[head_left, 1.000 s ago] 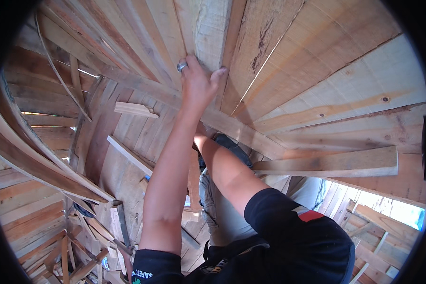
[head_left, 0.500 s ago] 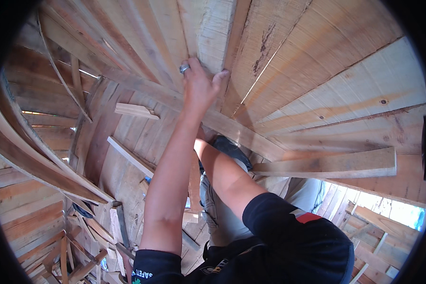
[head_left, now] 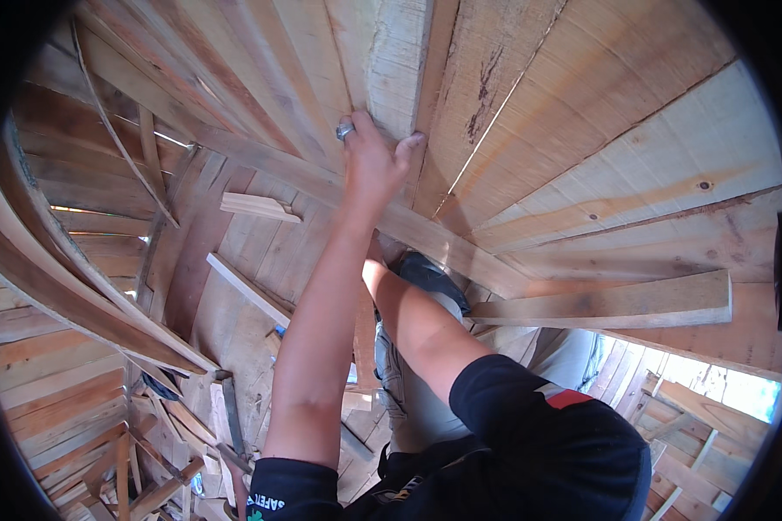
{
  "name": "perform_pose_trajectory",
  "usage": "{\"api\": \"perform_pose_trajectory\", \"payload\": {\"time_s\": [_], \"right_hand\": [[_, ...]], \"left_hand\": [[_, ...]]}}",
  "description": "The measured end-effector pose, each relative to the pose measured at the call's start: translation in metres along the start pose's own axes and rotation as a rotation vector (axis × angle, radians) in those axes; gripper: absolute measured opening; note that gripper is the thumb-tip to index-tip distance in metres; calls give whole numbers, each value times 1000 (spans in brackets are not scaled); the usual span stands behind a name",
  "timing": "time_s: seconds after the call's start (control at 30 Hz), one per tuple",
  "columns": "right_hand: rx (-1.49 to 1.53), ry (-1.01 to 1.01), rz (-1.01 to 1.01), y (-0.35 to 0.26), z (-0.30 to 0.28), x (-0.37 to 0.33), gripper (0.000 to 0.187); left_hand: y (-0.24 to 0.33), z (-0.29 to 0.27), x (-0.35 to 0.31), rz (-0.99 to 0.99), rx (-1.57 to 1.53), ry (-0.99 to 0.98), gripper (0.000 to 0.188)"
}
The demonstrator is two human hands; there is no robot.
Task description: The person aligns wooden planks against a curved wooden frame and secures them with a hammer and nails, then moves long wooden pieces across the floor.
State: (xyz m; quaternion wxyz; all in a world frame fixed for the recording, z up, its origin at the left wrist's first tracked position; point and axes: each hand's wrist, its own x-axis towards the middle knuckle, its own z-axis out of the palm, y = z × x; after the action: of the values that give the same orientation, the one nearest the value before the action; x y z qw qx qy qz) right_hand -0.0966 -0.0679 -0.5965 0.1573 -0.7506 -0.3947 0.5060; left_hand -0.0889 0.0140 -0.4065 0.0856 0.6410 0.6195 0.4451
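Observation:
My left hand [head_left: 374,161] is closed on the lower end of a pale upright wooden board [head_left: 397,74]. Its thumb lies along the board's right edge, and the fingers, one with a ring, reach over the left side. The board stands against a wall of wooden planks [head_left: 513,113]. Lower down, my right forearm [head_left: 426,326] goes in under the left one. The right hand is mostly hidden behind my left forearm, so its fingers and anything in them do not show.
A long wooden beam [head_left: 604,300] sticks out at the right. Curved timbers [head_left: 96,300] rise at the left. On the plank floor lie a short board piece [head_left: 259,207], a narrow strip [head_left: 248,289] and several scraps. My bent knee [head_left: 430,278] is below the wall.
The view has shifted slightly, so the floor and the left timbers appear a little farther right. My left hand keeps its hold on the board, and both arms stay in nearly the same pose.

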Motion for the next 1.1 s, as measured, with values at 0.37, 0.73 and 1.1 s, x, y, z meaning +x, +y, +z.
{"api": "perform_pose_trajectory", "payload": {"time_s": [0.37,0.73,1.1], "right_hand": [[-165,19,-156,32,33,54,82],[650,-611,9,27,-11,7,37],[173,-739,-200,21,-172,-126,33]], "left_hand": [[5,3,1,-34,-34,-23,67],[9,5,-3,-6,-41,-3,65],[31,-31,3,-277,102,-252,79]]}}
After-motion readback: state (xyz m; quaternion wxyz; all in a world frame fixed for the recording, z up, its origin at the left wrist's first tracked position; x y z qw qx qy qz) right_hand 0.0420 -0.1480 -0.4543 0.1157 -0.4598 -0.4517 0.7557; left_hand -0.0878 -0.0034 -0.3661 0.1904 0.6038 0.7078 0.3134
